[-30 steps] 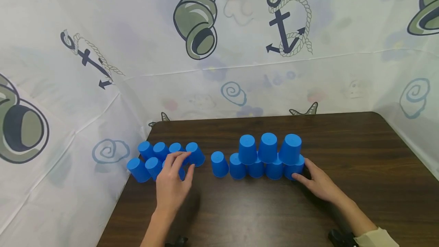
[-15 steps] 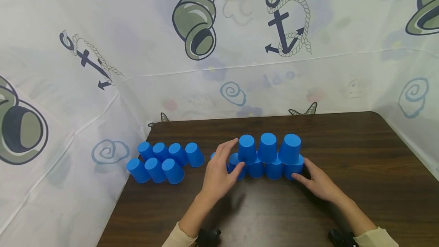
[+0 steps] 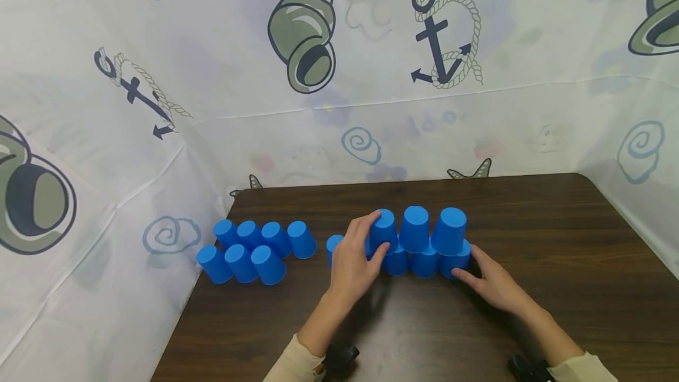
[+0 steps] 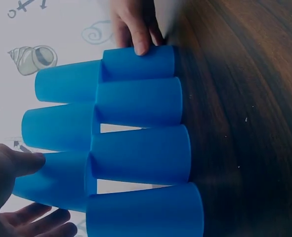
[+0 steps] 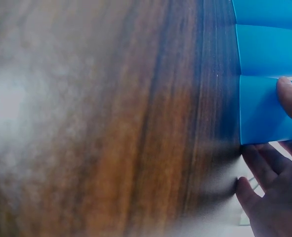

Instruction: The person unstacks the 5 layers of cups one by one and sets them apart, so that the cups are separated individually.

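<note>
Upside-down blue cups stand on a brown table in a two-tier row, three in the upper tier. My left hand (image 3: 352,267) holds the leftmost upper cup (image 3: 385,230) between thumb and fingers. In the left wrist view the thumb lies on one side of that cup (image 4: 62,180), the fingers on the other. At the row's right end my right hand (image 3: 495,287) grips the last lower cup (image 3: 452,262), its thumb in front and fingers behind. The right wrist view shows the thumb on this cup (image 5: 264,111). My left hand partly hides the leftmost lower cups.
To the left stands a separate group of several upside-down blue cups (image 3: 267,265), in two rows on the table (image 3: 424,335). Behind the table hangs a white cloth (image 3: 382,46) printed with shells and anchors. Black wrist devices (image 3: 342,355) sit under my forearms.
My left hand has moved right from the separate cup group, past the leftmost lower cup, to take hold of the leftmost upper cup. The right hand stays at its cup.
</note>
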A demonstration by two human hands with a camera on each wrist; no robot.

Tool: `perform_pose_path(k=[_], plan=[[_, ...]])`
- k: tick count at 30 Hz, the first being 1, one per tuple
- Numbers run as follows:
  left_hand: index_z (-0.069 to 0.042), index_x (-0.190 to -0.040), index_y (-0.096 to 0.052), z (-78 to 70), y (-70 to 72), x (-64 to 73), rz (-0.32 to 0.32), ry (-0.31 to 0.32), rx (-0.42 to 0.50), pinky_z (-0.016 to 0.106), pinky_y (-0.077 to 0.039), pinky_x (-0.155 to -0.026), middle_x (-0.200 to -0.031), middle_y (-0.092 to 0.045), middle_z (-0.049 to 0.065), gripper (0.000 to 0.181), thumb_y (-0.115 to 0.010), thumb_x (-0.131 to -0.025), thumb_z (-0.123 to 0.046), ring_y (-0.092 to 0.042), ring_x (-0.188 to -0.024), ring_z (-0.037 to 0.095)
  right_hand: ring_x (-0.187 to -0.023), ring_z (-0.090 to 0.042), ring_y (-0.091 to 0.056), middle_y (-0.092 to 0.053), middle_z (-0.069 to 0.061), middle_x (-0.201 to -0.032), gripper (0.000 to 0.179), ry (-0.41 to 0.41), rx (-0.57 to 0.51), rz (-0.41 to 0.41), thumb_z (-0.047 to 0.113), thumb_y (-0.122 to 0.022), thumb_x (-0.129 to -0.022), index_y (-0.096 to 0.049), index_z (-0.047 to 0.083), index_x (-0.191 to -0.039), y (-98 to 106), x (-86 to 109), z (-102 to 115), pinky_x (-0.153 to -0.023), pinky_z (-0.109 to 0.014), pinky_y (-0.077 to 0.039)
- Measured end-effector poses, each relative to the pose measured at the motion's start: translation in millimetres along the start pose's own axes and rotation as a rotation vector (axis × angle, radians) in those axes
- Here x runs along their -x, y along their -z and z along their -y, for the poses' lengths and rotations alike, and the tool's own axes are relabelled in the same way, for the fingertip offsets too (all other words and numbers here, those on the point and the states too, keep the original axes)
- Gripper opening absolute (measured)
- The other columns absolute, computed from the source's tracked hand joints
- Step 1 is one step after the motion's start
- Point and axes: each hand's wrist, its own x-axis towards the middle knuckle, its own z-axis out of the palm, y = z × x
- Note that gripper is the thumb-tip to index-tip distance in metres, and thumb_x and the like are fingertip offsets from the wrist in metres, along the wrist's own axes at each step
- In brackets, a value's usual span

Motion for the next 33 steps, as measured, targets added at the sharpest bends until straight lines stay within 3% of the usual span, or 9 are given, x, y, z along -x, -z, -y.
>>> perform_pose_path(k=[7, 22, 27, 33], plan=[[-0.023, -0.143, -0.046, 1.3, -6.1, 4.3, -0.023, -0.005, -0.010, 0.041, -0.057, -0.080, -0.132, -0.058, 0.004, 0.064, -0.076, -0.087, -0.022, -0.066, -0.107, 0.022, -0.132, -0.054, -0.036, -0.037, -0.033, -0.146, 0.078, 0.017, 0.006, -0.001, 0.047, -0.057, -0.097, -0.028, -0.004, -0.148, -1, 3.3, 0, -0.100, -0.070, -0.033], [-0.027, -0.142, -0.049, 4.4, -2.5, 4.7, -0.034, -0.012, -0.054, 0.038, -0.058, -0.076, -0.127, -0.058, 0.002, 0.061, -0.076, -0.088, -0.023, -0.067, -0.102, 0.022, -0.132, -0.053, -0.036, -0.036, -0.033, -0.147, 0.077, 0.026, -0.007, -0.006, 0.046, -0.057, -0.098, -0.026, -0.003, -0.150, 0, 3.5, 1, -0.100, -0.071, -0.032], [-0.026, -0.140, -0.050, 8.6, 16.0, 10.5, -0.084, -0.009, -0.058, 0.039, -0.058, -0.074, -0.126, -0.058, 0.002, 0.059, -0.076, -0.088, -0.024, -0.068, -0.098, 0.022, -0.132, -0.054, -0.036, -0.037, -0.033, -0.146, 0.076, 0.040, -0.007, -0.011, 0.044, -0.057, -0.098, -0.027, -0.003, -0.149, 0, 3.7, 3, -0.100, -0.071, -0.032], [-0.025, -0.140, -0.051, 23.4, 54.0, 26.5, -0.157, 0.036, -0.042, 0.038, -0.058, -0.077, -0.130, -0.058, 0.001, 0.058, -0.076, -0.087, -0.026, -0.065, -0.105, 0.019, -0.132, -0.053, -0.036, -0.037, -0.033, -0.146, 0.074, 0.039, -0.007, -0.013, 0.042, -0.058, -0.098, -0.028, -0.003, -0.149, 2, 3.3, 4, -0.100, -0.070, -0.032]])
